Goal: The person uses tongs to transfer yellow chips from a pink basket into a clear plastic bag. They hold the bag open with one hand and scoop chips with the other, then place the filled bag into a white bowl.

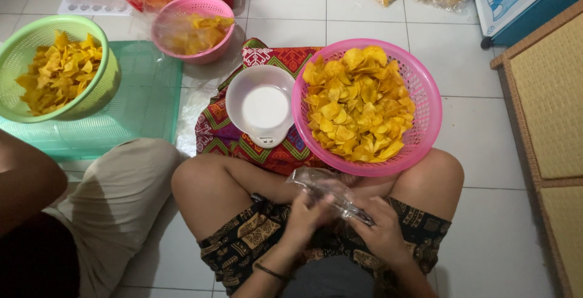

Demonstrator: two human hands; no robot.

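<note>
White tiled floor (291, 6), patterned cloth (221, 134)

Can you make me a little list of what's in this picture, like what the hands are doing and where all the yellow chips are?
left hand: pinching the clear plastic bag, over the lap
right hand: gripping the same bag
big pink basket: full of yellow chips, on the floor before the knees
white scale: bare top, left of that basket, on patterned cloth
green basket: chips, far left
small pink basket: some chips, behind
another person's knee: at left
</note>
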